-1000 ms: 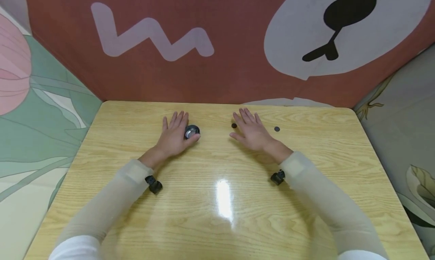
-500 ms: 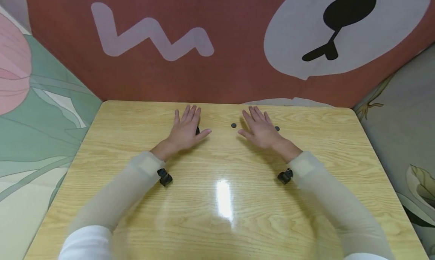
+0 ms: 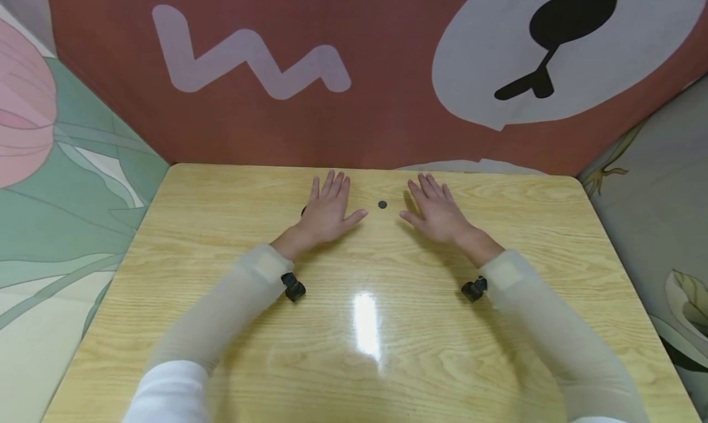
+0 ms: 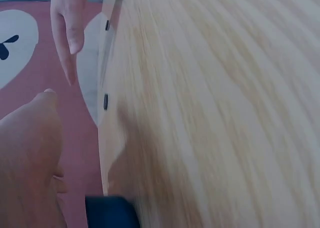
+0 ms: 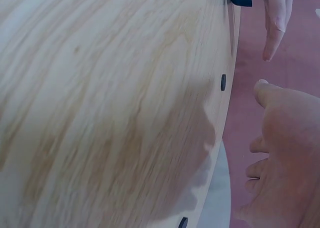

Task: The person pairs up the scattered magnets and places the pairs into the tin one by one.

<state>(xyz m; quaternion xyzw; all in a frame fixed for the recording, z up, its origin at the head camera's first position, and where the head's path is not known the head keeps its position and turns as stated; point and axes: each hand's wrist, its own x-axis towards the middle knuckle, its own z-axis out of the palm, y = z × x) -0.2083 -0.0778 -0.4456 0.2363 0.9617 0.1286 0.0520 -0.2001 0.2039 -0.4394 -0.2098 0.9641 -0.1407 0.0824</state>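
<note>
Fingers straight and spread, my left hand (image 3: 327, 214) hovers palm down above the far part of the table. A dark round object (image 3: 303, 211) shows only its edge left of that hand, which hides the rest; in the left wrist view it is a dark blue rounded shape (image 4: 112, 211). My right hand (image 3: 439, 219) is held likewise, apart from the wood, its shadow below. Between the hands lies a small black disc (image 3: 382, 205). A second black disc (image 5: 183, 222) shows in the right wrist view; the right hand covers it in the head view. Neither hand holds anything.
The light wood table (image 3: 365, 269) has a glossy light reflection in its middle. A reddish-brown printed wall panel (image 3: 387, 115) rises behind its far edge. Patterned panels stand at the left (image 3: 105, 165) and right (image 3: 652, 165). A small black camera is worn on each wrist.
Both hands have moved to the right, the left one further. My left hand has passed over the round object, which stays in place. The right hand now covers the right-hand disc.
</note>
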